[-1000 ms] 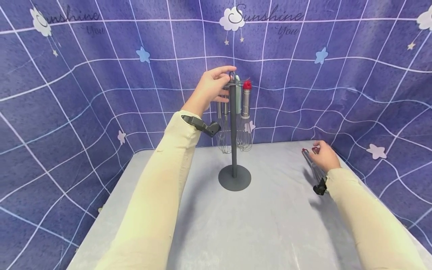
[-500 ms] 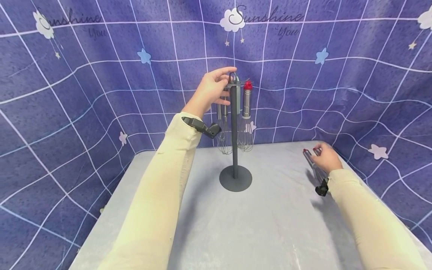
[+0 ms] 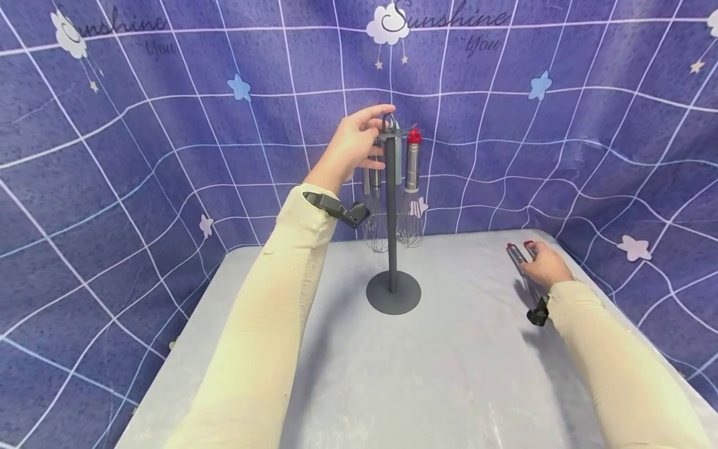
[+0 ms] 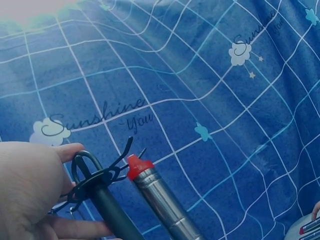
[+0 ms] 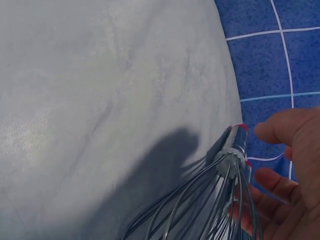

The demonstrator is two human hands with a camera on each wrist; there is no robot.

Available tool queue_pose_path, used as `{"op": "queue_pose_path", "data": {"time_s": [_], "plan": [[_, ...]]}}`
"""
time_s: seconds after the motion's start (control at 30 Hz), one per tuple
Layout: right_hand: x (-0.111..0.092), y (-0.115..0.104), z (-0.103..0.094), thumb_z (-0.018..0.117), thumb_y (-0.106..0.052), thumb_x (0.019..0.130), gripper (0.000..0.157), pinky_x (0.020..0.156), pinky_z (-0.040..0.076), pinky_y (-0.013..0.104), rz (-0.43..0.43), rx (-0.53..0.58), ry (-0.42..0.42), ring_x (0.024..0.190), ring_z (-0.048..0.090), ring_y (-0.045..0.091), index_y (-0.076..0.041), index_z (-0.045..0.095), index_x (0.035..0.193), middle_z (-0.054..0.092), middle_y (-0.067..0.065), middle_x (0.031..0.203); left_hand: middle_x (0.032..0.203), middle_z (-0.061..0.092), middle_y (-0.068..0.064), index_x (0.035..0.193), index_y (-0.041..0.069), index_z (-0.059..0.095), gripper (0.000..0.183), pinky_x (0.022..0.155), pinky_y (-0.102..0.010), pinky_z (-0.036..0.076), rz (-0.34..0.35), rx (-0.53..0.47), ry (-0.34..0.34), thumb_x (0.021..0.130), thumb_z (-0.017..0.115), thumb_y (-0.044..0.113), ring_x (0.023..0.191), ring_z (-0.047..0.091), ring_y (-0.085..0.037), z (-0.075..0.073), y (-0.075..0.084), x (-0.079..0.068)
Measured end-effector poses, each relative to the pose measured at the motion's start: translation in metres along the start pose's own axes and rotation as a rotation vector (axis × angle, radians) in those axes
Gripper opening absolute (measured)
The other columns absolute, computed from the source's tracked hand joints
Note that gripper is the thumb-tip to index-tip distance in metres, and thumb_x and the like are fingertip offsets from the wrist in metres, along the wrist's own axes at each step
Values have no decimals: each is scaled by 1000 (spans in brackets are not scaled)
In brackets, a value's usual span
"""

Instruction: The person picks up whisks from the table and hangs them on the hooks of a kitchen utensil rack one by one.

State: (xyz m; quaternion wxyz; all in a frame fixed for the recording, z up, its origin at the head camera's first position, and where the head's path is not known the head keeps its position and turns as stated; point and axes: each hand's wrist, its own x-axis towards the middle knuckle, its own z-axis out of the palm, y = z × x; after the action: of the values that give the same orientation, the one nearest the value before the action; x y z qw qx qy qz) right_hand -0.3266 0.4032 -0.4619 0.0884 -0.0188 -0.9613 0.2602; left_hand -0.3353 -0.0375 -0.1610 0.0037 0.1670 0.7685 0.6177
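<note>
At the top of a dark grey utensil stand (image 3: 391,212), my left hand (image 3: 356,143) holds the hooked ring between thumb and fingers, one finger reaching across the loop. A red-ended steel whisk (image 3: 412,165) hangs to the right of the post, and a pale green handle (image 3: 399,168) hangs behind it. Metal-handled whisks (image 3: 377,181) hang on the left, partly hidden by that hand. At the table's far right, my right hand (image 3: 545,265) is spread beside two red-ended whisks lying together. In the right wrist view its thumb stands apart from the nearer whisk (image 5: 231,162).
The stand's round base (image 3: 394,302) rests on the pale table (image 3: 449,368) toward the back. A blue gridded curtain (image 3: 477,118) with clouds and stars rises behind and along both sides. The two lying whisks are close to the table's right back corner.
My right hand has drawn back slightly toward me, uncovering more of the farther whisk's red end. The left hand stays at the stand's top; the view has shifted slightly.
</note>
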Motion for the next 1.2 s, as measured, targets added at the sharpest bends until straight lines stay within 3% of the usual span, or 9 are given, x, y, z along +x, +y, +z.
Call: {"op": "queue_pose_path", "data": {"time_s": [0.43,0.83,1.03,1.2], "plan": [[-5,1,0,61,-20,85,69,82,48,59,41,-35,-64,95,60,46,12,36,141,60,35,110,140,57,5,139,37,59,52,92,-48,55,26,-34,11,107,36,3,121,63,-33,3,-9,4],[-2,4,5,60,-16,83,66,80,49,59,49,-69,-78,90,60,44,10,37,140,63,33,107,137,58,5,140,34,59,51,93,-49,54,43,-71,30,107,36,2,118,65,-32,10,1,-14],[-3,2,5,62,-19,83,56,72,49,53,53,-116,-111,85,60,41,8,49,130,65,28,102,137,58,6,140,34,59,51,89,-50,55,84,-57,48,107,35,3,116,66,-31,12,-10,-4],[-3,-2,6,64,-19,84,54,71,48,50,81,-122,-129,85,60,39,9,50,128,65,26,99,136,58,6,140,35,59,53,87,-51,56,131,-44,60,106,35,2,115,67,-32,12,-17,2]]}}
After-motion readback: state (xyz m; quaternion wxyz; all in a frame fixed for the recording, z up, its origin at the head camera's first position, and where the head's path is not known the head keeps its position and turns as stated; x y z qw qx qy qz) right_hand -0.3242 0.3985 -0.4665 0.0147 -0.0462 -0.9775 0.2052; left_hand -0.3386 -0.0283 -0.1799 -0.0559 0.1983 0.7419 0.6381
